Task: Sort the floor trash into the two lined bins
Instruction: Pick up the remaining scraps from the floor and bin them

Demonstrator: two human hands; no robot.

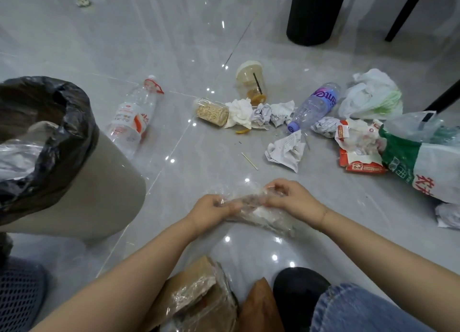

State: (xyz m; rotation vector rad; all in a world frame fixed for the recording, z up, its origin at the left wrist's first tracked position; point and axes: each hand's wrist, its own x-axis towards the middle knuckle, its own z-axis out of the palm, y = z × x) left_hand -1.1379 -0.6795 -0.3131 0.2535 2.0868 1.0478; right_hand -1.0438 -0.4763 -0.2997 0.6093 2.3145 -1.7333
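— Both hands, what have they got?

— I see my left hand (211, 208) and my right hand (291, 198) gripping one crumpled sheet of clear plastic film (251, 208) between them, fingers (232, 208) curled round it from each end, held just above the glossy grey tiled floor (174, 45). It is thin, wrinkled, see-through.

— And the bin?

— One bin (99, 182) at my left: smooth beige wall, round mouth, lined with a crinkly black bag (67, 122), some clear plastic already lying inside. I can make out only this one.

— Rest of the trash?

— Spread ahead of me. A clear ribbed bottle (133, 117) with a red-and-white label lies beside the bin; its writing is too blurred for me to read. A clear jar (211, 111) of pale grains lies on its side, touching white crumpled tissue (240, 114). Behind them, a lidded plastic cup (251, 83) with a black straw. A bottle with a purple cap (315, 105) and purple label, lettering unreadable. Balls of printed paper (286, 150), a torn red-and-white carton (358, 147), and a green-and-white plastic bag (413, 162) with red characters. A thin wooden stick (249, 160) lies alone.
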